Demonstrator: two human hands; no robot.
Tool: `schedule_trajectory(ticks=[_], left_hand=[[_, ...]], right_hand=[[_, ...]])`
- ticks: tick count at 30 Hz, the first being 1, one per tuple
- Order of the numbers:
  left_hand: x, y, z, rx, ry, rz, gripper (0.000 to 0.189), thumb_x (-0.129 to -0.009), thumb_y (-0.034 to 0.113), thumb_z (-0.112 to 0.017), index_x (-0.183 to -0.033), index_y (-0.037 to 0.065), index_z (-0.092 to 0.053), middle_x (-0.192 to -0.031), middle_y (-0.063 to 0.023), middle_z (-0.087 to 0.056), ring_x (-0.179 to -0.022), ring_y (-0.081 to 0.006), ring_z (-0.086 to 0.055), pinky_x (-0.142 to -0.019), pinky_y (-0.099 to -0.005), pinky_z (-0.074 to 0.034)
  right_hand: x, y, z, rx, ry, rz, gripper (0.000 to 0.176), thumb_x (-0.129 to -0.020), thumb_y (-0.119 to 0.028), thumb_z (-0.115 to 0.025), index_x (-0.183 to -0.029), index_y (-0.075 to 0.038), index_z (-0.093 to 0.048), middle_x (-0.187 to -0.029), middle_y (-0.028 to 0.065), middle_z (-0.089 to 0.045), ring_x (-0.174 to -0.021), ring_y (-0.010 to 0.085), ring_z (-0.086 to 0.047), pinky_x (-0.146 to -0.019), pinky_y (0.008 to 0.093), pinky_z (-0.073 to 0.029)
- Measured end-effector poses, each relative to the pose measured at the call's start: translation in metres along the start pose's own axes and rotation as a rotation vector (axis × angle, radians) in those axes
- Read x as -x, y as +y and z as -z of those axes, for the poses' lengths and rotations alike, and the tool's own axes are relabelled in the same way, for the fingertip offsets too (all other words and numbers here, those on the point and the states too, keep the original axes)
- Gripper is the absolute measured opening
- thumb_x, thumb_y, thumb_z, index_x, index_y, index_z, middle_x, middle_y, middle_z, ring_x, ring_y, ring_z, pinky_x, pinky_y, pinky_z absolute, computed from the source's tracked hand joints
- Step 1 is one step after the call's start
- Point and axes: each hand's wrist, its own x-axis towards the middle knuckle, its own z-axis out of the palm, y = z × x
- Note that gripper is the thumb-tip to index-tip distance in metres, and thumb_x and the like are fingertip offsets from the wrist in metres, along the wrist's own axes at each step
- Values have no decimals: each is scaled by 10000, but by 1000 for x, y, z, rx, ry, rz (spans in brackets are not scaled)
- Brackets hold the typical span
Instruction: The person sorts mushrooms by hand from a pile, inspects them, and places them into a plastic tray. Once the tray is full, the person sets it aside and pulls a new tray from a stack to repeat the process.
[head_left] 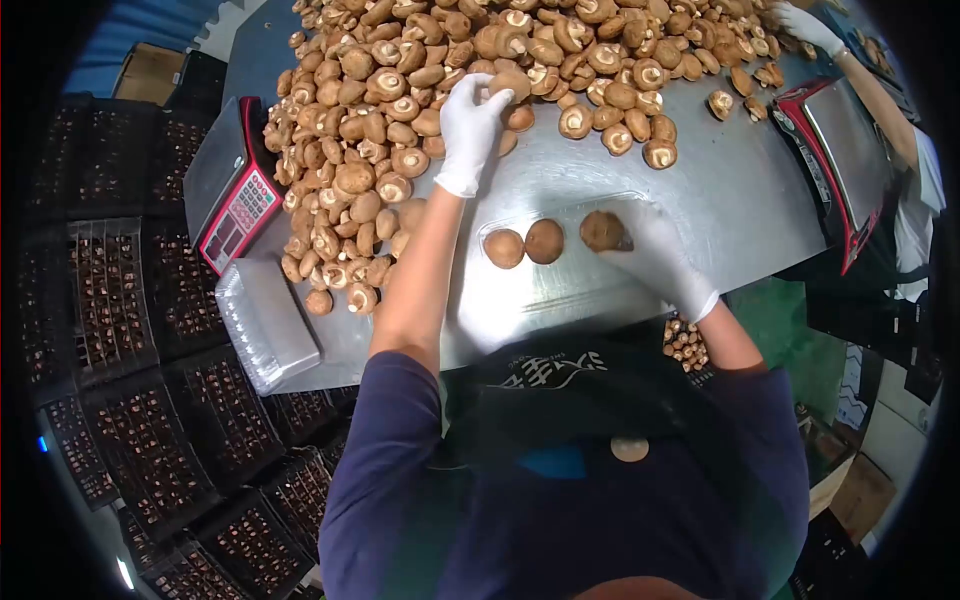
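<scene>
In a white glove, my left hand (470,135) reaches to the near edge of a large heap of shiitake mushrooms (355,178), its fingers closed around one brown mushroom (511,86). My right hand (660,255), also gloved and slightly blurred, grips another mushroom (603,231) by its side, low over a clear plastic tray (560,302). Inside the tray, two mushrooms sit side by side with caps up: a left one (504,248) and a right one (545,241). The tray lies on the metal table (740,215) in front of me.
A red-framed scale (240,210) and a stack of clear trays (268,325) stand on the left. Another scale (830,165) is on the right, near a co-worker's gloved hand (808,27). Dark crates of mushrooms (150,440) fill the floor at left.
</scene>
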Motion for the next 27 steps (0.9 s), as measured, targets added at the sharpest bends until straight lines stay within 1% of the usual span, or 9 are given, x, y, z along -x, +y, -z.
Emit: schedule_trajectory(ticks=[3, 6, 10, 12, 20, 23, 24, 26, 27], left_hand=[[26, 27, 8, 758, -59, 386, 246, -925, 213, -633, -1072, 19, -591, -899, -45, -646, -758, -160, -621, -702, -236, -509], [49, 27, 25, 1079, -185, 453, 244, -939, 212, -614, -1089, 21, -585, -949, -79, -645, -794, -183, -642, -721, -273, -538], [71, 35, 38, 1424, -232, 541, 291, -982, 216, -530, -1155, -17, -543, -1019, -128, -635, -846, -240, -650, -740, -339, -565], [78, 39, 45, 1456, -230, 542, 299, -989, 203, -506, -1187, -20, -529, -1019, -133, -635, -855, -243, -646, -748, -345, -565], [96, 58, 43, 1477, -158, 603, 393, -1008, 264, -466, -1264, -34, -494, -1024, -171, -628, -873, -252, -622, -756, -332, -533], [96, 57, 26, 1501, -307, 615, 558, -975, 437, -507, -1251, -47, -489, -1003, -198, -612, -810, -250, -597, -742, -304, -511], [100, 55, 24, 1605, -408, 572, 542, -977, 323, -532, -1296, -105, -439, -1101, -207, -584, -896, -240, -602, -791, -327, -540], [108, 68, 15, 1322, -429, 485, 464, -953, 252, -559, -1286, -58, -471, -1071, -177, -580, -881, -207, -589, -780, -298, -527], [112, 78, 10, 973, -447, 422, 437, -929, 211, -569, -1284, -26, -473, -1053, -157, -573, -882, -192, -582, -770, -287, -518]], right_hand=[[11, 7, -9, 160, 206, 242, 464, -693, -177, -775, -1118, -75, -619, -968, 117, -656, -924, 304, -612, -871, 387, -456], [-30, 20, 9, 69, 174, 196, 394, -747, -219, -702, -1096, -58, -613, -1049, 107, -628, -1011, 277, -581, -864, 393, -433], [-127, 13, 12, 423, 576, 559, 507, -671, -125, -719, -1154, -63, -579, -1217, 120, -549, -1135, 273, -514, -897, 393, -415], [-167, 15, 4, 684, 466, 493, 533, -650, -89, -710, -1164, -64, -571, -1250, 152, -523, -1176, 296, -490, -913, 404, -412], [-187, 35, -3, 658, 498, 638, 455, -654, -42, -678, -1095, -99, -584, -1084, 86, -565, -1104, 253, -532, -895, 392, -414], [-191, 31, -2, 677, 498, 609, 366, -704, -70, -664, -1063, -109, -602, -1034, 76, -568, -1060, 247, -549, -850, 390, -415], [-191, 25, 3, 706, 460, 569, 319, -726, -93, -655, -1042, -111, -614, -1022, 73, -571, -1059, 244, -550, -843, 388, -415], [-189, 16, 14, 637, 420, 545, 235, -767, -170, -646, -984, -83, -633, -1005, 92, -593, -1035, 247, -568, -836, 390, -437], [-190, 21, 8, 541, 485, 383, 353, -750, -367, -742, -948, -112, -601, -903, 127, -603, -909, 263, -587, -760, 474, -465]])
